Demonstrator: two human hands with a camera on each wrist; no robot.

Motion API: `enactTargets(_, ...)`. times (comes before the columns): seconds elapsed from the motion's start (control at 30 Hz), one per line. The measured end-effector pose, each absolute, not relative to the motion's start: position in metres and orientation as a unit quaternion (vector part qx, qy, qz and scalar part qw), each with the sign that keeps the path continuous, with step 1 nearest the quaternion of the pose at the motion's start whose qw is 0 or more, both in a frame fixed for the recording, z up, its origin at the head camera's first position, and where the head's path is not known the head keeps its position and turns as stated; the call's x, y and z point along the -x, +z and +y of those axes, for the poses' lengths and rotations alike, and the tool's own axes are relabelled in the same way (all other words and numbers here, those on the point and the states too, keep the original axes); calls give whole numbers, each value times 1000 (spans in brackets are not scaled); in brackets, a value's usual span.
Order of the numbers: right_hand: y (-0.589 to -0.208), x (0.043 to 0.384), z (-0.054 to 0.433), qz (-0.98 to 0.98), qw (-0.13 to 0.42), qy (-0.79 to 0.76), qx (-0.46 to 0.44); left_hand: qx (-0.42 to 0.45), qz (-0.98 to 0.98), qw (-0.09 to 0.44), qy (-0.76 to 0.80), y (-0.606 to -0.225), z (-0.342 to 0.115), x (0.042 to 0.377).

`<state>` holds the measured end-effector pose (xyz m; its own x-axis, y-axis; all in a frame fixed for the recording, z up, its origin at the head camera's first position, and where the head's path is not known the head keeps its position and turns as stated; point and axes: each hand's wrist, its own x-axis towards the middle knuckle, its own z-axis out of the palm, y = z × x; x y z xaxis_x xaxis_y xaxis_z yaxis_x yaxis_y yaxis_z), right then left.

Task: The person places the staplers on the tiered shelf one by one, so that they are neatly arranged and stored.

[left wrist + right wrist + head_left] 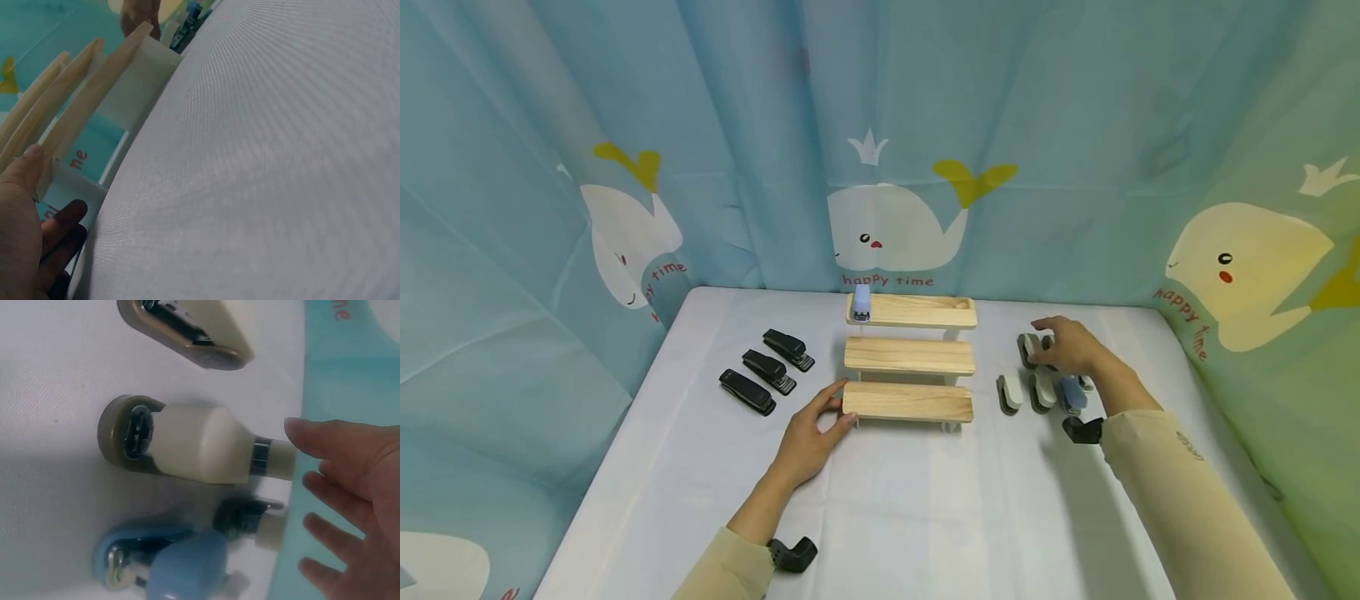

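A three-tier wooden stand (pixel 910 357) with clear supports is at the middle of the table. My left hand (pixel 807 437) holds the left end of its lowest plank, thumb at the front edge; in the left wrist view the other fingers curl below the plank (pixel 94 94). On the top tier's left end stands a small lavender-blue stapler (pixel 861 303). My right hand (pixel 1070 346) hovers over the small staplers at the right, thumb and fingers apart. Beneath and beside it are several white staplers (pixel 206 444) and a blue stapler (pixel 187 565), one partly hidden behind the hand.
Three black staplers (pixel 765 371) lie in a slanted row left of the stand. A white cloth (pixel 895 517) covers the table. Blue-green curtains (pixel 760 167) with whale prints hang behind and along both sides.
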<state>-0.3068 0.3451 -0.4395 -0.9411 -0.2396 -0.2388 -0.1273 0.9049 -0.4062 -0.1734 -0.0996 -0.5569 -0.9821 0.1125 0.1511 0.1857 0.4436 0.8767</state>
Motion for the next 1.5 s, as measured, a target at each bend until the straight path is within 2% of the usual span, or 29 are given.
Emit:
enactTargets(0.97, -461, 317, 347, 966, 168, -173, 89, 79, -851, 21, -519, -556, -100, 173)
enactTargets(1.5, -468, 317, 348, 973, 123, -165, 104, 84, -849, 26, -520, -559, -101, 173)
